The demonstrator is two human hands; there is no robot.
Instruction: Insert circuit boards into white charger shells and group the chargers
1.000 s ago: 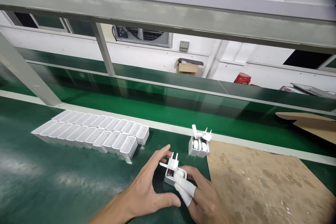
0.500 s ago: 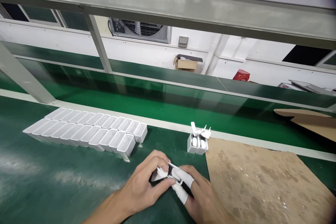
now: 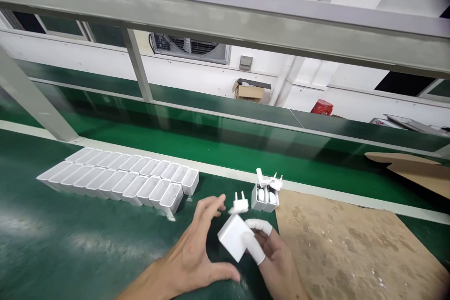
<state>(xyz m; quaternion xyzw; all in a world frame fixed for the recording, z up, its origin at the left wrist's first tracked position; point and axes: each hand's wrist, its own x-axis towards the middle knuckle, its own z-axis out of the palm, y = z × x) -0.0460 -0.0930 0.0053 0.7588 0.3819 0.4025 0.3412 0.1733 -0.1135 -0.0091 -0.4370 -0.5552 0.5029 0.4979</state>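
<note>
My right hand, with white finger covers on thumb and finger, grips a white box-shaped housing over the green table. A white two-pin plug piece shows just beyond the housing's far end, pins pointing away; how it is joined to the housing cannot be seen. To the left, my left hand is spread with fingers and thumb apart, close to the housing but not closed on it. Beyond my hands stand two filled white housings, side by side, with white plug parts sticking out on top.
Two rows of open white housings stand on the left of the green table. A stained brown cardboard sheet covers the right side. Behind runs a green conveyor belt, with a metal frame above it.
My left hand has let go and opened out to the left. The housing has turned in my right hand, its smooth outside now showing and the plug at its far end. The camera view has tilted slightly upward.
</note>
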